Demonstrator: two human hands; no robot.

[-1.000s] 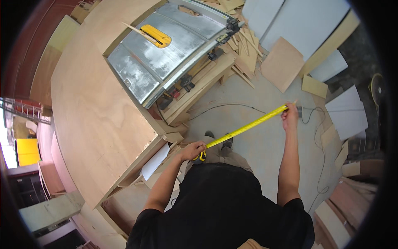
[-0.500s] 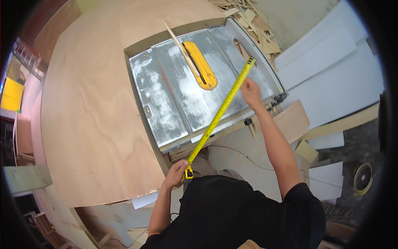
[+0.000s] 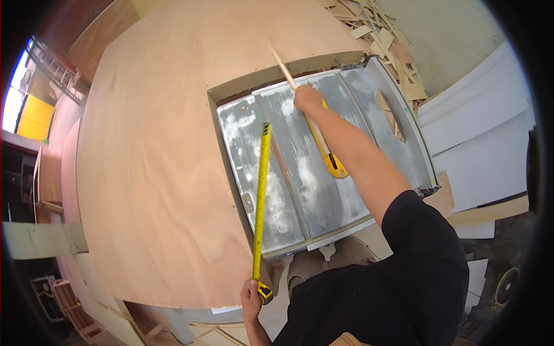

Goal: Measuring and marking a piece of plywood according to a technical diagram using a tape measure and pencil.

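My left hand (image 3: 250,298) grips the yellow case of a tape measure (image 3: 265,293) just off the near edge of the plywood table. Its yellow blade (image 3: 261,196) runs out straight, away from me, over the left part of the grey metal saw table (image 3: 288,190), and its free tip lies on the metal. My right hand (image 3: 307,97) reaches across the saw table and closes on the near end of a thin wooden stick (image 3: 283,63). That hand sits over the far end of the yellow throat plate (image 3: 330,161).
A big plywood sheet (image 3: 156,161) surrounds the saw on the left and far sides. Offcuts and wood strips (image 3: 386,40) pile up beyond the saw. White panels (image 3: 485,132) lean at the right. A yellow box (image 3: 34,118) stands far left.
My right hand has let go of the tape's tip and moved left to the wooden stick. The blade now lies along the saw table's left part instead of slanting across it.
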